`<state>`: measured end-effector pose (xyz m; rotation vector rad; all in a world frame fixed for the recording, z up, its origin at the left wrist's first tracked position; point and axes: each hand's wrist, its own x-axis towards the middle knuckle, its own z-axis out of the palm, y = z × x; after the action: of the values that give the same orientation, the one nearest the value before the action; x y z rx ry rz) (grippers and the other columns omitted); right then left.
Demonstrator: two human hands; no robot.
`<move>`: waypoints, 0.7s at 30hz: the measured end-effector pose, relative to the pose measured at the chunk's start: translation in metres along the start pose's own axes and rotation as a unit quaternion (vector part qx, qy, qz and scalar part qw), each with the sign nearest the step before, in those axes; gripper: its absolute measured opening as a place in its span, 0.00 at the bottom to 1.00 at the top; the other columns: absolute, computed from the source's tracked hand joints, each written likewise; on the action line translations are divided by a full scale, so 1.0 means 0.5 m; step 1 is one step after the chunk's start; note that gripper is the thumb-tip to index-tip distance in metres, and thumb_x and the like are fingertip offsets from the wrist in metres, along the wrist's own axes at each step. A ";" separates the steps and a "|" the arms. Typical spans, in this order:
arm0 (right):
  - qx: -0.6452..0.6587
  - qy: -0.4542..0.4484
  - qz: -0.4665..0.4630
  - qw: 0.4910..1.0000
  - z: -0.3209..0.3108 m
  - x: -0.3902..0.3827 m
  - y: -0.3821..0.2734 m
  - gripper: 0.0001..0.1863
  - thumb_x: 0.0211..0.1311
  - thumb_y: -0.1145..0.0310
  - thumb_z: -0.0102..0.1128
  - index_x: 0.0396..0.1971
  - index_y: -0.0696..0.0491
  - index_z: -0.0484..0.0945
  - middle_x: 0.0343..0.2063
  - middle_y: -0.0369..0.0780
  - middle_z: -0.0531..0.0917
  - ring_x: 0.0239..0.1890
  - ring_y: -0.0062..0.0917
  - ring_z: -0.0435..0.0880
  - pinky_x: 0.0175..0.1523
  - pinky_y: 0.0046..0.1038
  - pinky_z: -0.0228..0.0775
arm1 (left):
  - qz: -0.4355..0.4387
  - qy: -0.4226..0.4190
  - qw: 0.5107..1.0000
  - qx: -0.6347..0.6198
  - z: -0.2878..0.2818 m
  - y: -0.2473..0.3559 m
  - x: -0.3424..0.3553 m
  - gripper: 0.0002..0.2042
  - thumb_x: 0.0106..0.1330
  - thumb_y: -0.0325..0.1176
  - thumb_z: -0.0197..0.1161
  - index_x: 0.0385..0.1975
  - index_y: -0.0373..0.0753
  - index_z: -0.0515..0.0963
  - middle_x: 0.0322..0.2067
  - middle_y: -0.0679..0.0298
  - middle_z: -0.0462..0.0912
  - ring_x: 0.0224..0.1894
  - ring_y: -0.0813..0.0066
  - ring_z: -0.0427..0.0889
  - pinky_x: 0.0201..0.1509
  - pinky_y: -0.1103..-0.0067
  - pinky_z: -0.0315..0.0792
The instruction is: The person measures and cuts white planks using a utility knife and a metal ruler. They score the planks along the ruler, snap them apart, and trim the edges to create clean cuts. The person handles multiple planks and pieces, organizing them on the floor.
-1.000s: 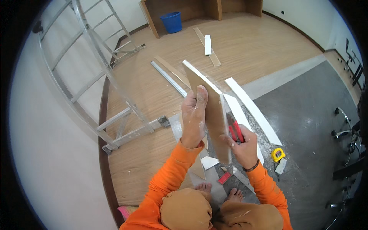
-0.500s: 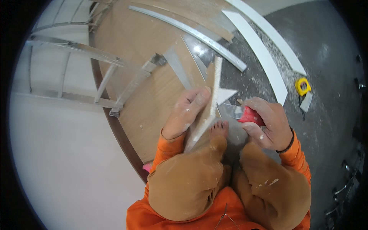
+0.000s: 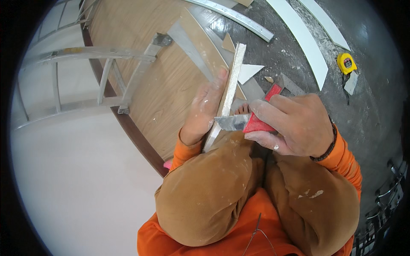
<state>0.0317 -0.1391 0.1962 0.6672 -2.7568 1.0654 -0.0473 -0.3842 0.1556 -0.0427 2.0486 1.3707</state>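
Note:
My left hand (image 3: 203, 106) grips a narrow board (image 3: 233, 77), tan-faced with a pale crumbly edge, standing on edge near my knees. My right hand (image 3: 294, 123) is closed around a red-handled utility knife (image 3: 258, 124), its short blade lying across the board's upper edge near the lower end. Just beyond the board lie a white triangular offcut (image 3: 250, 72) and a metal ruler (image 3: 294, 85) partly under another red item (image 3: 274, 91). My bare toes show below the blade.
An aluminium ladder (image 3: 77, 54) stands at the left by the white wall (image 3: 77, 170). Long white strips (image 3: 299, 42), a metal channel (image 3: 237, 18) and a yellow tape measure (image 3: 347, 62) lie on the dusty floor (image 3: 346, 111). Chair bases (image 3: 384, 192) show at right.
My view has tipped down to my lap. The board has turned so its edge faces up, and the knife has moved left from beside the board onto that edge.

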 end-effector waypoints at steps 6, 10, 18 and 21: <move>0.014 -0.012 0.032 0.999 -0.010 -0.019 0.006 0.24 0.60 0.46 0.72 0.51 0.46 0.86 0.20 0.34 0.72 0.19 0.31 0.76 0.24 0.33 0.67 | 0.020 -0.022 0.991 -0.132 0.048 0.052 -0.005 0.23 0.84 0.57 0.47 0.35 0.42 0.72 0.22 0.73 0.64 0.21 0.85 0.60 0.21 0.84 0.54; 0.008 0.030 0.049 0.998 -0.006 -0.025 -0.001 0.23 0.57 0.49 0.76 0.50 0.45 0.88 0.20 0.34 0.73 0.18 0.31 0.76 0.23 0.33 0.66 | 0.029 -0.056 0.991 -0.118 0.044 0.049 -0.005 0.22 0.85 0.55 0.47 0.36 0.42 0.72 0.22 0.73 0.64 0.23 0.86 0.61 0.22 0.85 0.56; 0.004 0.059 0.112 0.992 -0.008 -0.021 0.011 0.23 0.56 0.48 0.77 0.46 0.45 0.87 0.20 0.34 0.75 0.18 0.33 0.77 0.24 0.33 0.68 | 0.215 -0.049 0.970 0.106 0.015 -0.007 -0.009 0.28 0.84 0.55 0.48 0.68 0.35 0.69 0.36 0.67 0.78 0.28 0.86 0.72 0.25 0.87 0.64; 0.040 0.086 0.105 0.990 -0.022 -0.030 0.013 0.20 0.58 0.46 0.76 0.42 0.44 0.86 0.19 0.34 0.76 0.18 0.33 0.77 0.24 0.32 0.69 | 0.050 -0.092 0.994 -0.017 0.017 0.012 -0.027 0.34 0.84 0.55 0.49 0.80 0.37 0.58 0.44 0.67 0.80 0.31 0.86 0.74 0.28 0.86 0.68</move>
<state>0.0414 -0.1221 0.1965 0.2816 -2.6895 1.2162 -0.0349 -0.3788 0.1658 0.1676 1.8957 1.4159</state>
